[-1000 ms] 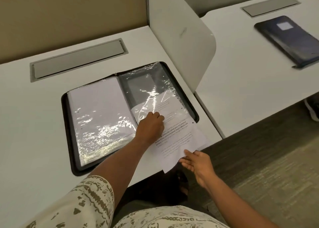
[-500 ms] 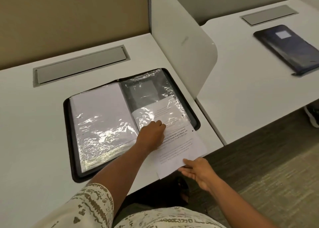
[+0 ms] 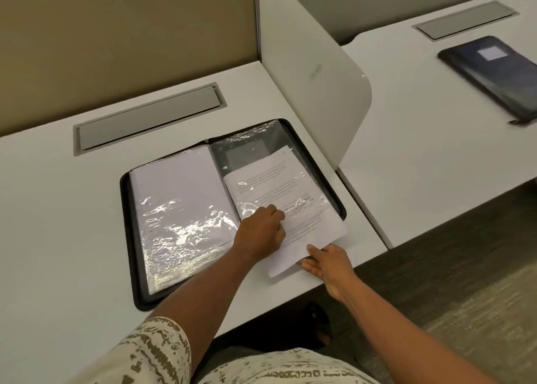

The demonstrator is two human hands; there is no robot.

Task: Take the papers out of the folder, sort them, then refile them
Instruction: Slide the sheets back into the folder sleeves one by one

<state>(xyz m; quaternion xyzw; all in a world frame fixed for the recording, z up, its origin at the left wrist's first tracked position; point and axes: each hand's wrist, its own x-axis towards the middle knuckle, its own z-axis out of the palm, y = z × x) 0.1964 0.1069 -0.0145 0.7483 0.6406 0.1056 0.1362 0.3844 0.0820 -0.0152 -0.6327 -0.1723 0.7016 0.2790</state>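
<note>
We see the open folder (image 3: pixel 186 224) flat on the table (image 3: pixel 58 209). A printed paper (image 3: pixel 270 186) sits partly inside its right plastic sleeve (image 3: pixel 252 142). The left hand (image 3: pixel 261 232), fingers curled, presses the sleeve's mouth; the right hand (image 3: pixel 328 263) pinches the paper's protruding near edge.

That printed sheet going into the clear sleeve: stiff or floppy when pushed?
Likely floppy: the printed white paper sheet is one thin page overhanging the white desk. It may buckle, as the right hand pushes its edge. The crinkled clear plastic sleeve could snag it.
</note>
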